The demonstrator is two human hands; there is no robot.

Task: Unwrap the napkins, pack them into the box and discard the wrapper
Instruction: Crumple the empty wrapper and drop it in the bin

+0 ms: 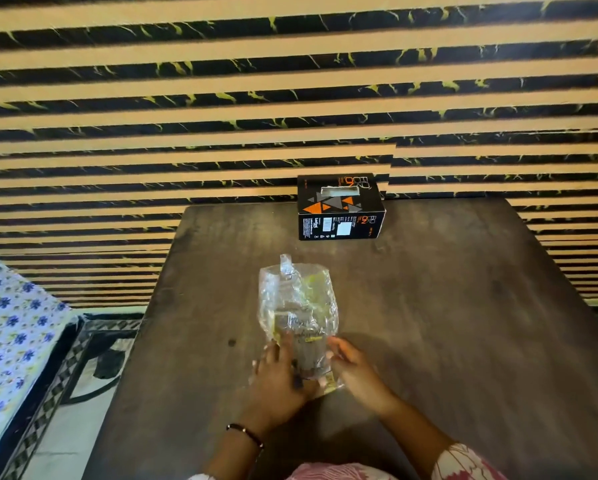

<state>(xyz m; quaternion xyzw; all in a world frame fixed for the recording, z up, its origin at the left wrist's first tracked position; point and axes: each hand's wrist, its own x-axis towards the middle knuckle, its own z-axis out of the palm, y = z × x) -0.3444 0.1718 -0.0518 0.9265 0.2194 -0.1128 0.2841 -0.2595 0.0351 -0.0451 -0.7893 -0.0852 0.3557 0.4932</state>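
Note:
A clear, crinkled plastic wrapper (295, 306) with yellow-green print lies lengthwise on the dark table (446, 306), its far end puffed up and looking hollow. I cannot make out napkins inside it. My left hand (278, 375) presses on the wrapper's near left side, fingers over the plastic. My right hand (354, 370) holds the near right edge, fingertips on the film. A black box (340, 207) with orange and grey triangles and a slot in its top stands at the table's far edge, well beyond both hands.
The wall behind the table (290, 98) has tan and black marbled stripes. At the left is a bed with a blue floral sheet (10, 334), and patterned floor tiles (83, 375) show between the bed and the table.

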